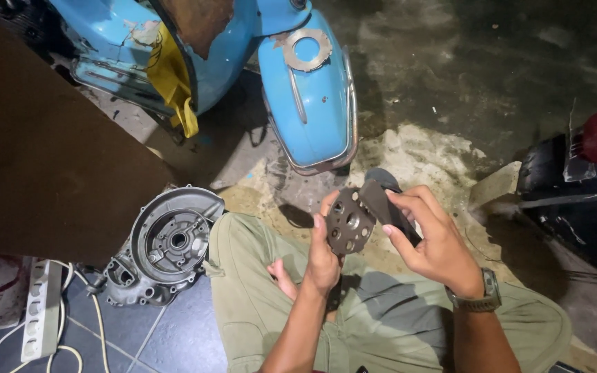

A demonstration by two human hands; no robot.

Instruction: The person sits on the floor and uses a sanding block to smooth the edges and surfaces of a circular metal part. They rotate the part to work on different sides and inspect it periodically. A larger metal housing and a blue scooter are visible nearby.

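Observation:
My left hand (323,252) holds a round, dark metal disc with several holes (348,222) upright by its edge, above my lap. My right hand (428,238) presses a dark piece of abrasive sheet or cloth (385,207) against the disc's right side. A watch sits on my right wrist (481,295). I sit cross-legged in olive trousers (257,276), and a bare foot (283,276) shows beside my left hand.
A grey cast engine casing (164,245) lies on the floor left of my knee. A light blue scooter body (298,76) stands ahead. A brown board (43,159) leans at left, a white power strip (39,311) with cables below it. A dark vehicle with red lamp (589,173) is right.

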